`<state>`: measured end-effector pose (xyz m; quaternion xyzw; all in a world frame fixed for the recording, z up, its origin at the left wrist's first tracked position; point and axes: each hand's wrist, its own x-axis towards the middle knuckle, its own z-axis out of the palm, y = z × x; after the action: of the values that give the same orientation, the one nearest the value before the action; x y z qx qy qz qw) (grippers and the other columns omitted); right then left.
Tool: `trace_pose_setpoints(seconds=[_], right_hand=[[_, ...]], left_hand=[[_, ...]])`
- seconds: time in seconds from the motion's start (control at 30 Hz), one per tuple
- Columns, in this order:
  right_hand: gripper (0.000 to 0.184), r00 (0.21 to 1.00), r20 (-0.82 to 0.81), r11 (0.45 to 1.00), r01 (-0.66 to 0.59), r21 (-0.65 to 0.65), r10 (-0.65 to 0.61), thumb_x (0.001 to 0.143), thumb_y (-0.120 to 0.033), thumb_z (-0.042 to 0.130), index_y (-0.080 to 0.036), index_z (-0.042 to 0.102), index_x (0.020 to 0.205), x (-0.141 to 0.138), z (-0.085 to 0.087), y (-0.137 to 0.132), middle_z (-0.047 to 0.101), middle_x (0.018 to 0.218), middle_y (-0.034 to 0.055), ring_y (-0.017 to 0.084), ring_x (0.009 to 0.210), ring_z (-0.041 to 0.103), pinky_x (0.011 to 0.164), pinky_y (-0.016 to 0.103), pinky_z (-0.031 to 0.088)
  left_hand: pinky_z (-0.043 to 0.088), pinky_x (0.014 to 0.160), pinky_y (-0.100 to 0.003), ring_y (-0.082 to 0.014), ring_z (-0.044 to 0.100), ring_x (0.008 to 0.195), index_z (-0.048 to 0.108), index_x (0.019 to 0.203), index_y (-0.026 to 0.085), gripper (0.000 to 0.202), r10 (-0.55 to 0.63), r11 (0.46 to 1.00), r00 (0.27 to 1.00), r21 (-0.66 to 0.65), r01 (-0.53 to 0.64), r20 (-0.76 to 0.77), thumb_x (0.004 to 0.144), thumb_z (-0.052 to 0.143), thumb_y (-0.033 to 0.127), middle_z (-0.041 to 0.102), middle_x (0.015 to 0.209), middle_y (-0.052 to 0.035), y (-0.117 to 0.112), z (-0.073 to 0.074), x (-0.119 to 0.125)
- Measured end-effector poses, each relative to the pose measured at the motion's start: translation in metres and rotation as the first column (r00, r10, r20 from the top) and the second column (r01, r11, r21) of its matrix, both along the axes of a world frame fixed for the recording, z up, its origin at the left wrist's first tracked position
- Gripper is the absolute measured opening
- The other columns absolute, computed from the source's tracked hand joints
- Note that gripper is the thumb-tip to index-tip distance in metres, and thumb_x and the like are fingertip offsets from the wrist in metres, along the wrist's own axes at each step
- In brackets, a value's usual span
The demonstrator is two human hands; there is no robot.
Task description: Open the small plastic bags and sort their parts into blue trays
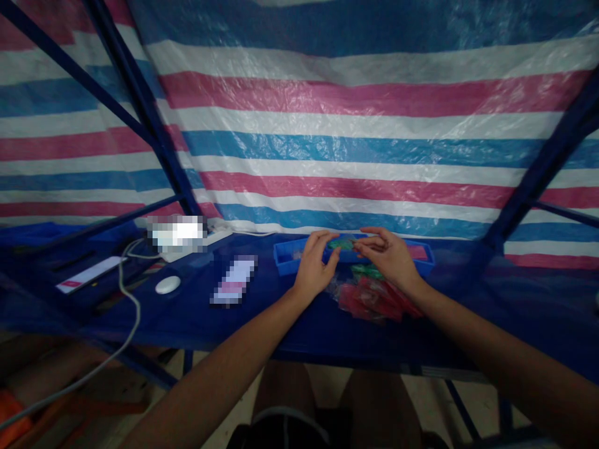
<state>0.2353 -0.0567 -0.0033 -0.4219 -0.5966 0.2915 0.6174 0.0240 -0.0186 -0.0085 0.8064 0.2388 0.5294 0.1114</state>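
Note:
Both my hands meet over a shallow blue tray [284, 257] on a dark blue table [187, 315]. My left hand [312, 263] and my right hand [389, 257] both pinch a small green piece [342, 244] between their fingertips, just above the tray. Below my right wrist lies a pile of red pieces in clear plastic bags [374, 300], with some green pieces [365, 270] at its top. Pink items [418, 252] lie in the tray's right end.
A white round object [167, 284] and a grey cable [127, 293] lie at the left, beside a white and red flat box [88, 274]. A striped tarp [355, 137] hangs behind, held by dark blue frame bars [140, 106].

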Motion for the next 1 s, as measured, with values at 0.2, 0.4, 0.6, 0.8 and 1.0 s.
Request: trace_pose_setpoints(seconds=[0.2,0.4,0.6,0.8,1.0], right_hand=[[0.037,0.882,0.386,0.947,0.173,0.269,-0.271,0.093,-0.036,0.074,-0.027,0.065,0.128,-0.004,0.004,-0.006,0.081,0.109,0.0075,0.03,0.097,0.079,0.09,0.048,0.063],[0.04,0.748,0.574,0.907,0.085,0.413,-0.332,0.098,-0.026,0.065,-0.027,0.061,0.137,-0.003,-0.012,0.0,0.074,0.114,0.0094,0.029,0.1,0.074,0.092,0.048,0.06],[0.052,0.829,0.525,0.955,0.036,0.295,-0.193,0.098,-0.03,0.066,-0.033,0.052,0.148,-0.007,-0.012,-0.01,0.072,0.127,0.0076,0.028,0.103,0.074,0.097,0.047,0.059],[0.048,0.9,0.342,0.937,0.163,0.309,-0.269,0.092,-0.039,0.075,-0.029,0.064,0.138,-0.007,-0.005,-0.014,0.065,0.135,0.0123,0.03,0.112,0.068,0.093,0.047,0.061],[0.024,0.946,0.27,0.98,0.144,0.136,-0.177,0.093,-0.047,0.072,-0.024,0.078,0.1,0.003,-0.008,-0.006,0.077,0.1,0.007,0.026,0.09,0.072,0.08,0.039,0.059]], left_hand=[[0.057,0.103,-0.041,-0.0249,0.07,0.115,0.069,0.131,0.022,0.034,-0.184,0.977,0.982,-0.119,0.178,-0.043,0.104,0.06,0.04,0.073,0.127,-0.0107,-0.007,-0.001,0.007],[0.059,0.092,-0.035,-0.0227,0.074,0.105,0.075,0.123,0.021,0.032,-0.229,0.95,0.973,-0.219,0.221,-0.014,0.1,0.066,0.042,0.078,0.117,-0.0081,-0.002,-0.004,0.009],[0.059,0.095,-0.037,-0.024,0.075,0.108,0.077,0.121,0.024,0.027,-0.153,0.96,0.988,-0.238,0.147,-0.008,0.102,0.063,0.037,0.079,0.119,-0.0067,0.007,-0.007,0.007],[0.061,0.088,-0.036,-0.0243,0.076,0.103,0.076,0.118,0.022,0.027,-0.142,0.955,0.988,-0.272,0.121,-0.059,0.104,0.058,0.036,0.08,0.116,-0.0064,0.007,-0.005,0.005],[0.06,0.077,-0.03,-0.0194,0.077,0.081,0.066,0.133,0.021,0.036,-0.218,0.912,0.975,-0.366,0.186,-0.047,0.103,0.06,0.04,0.082,0.094,-0.0045,0.004,-0.006,0.006]])
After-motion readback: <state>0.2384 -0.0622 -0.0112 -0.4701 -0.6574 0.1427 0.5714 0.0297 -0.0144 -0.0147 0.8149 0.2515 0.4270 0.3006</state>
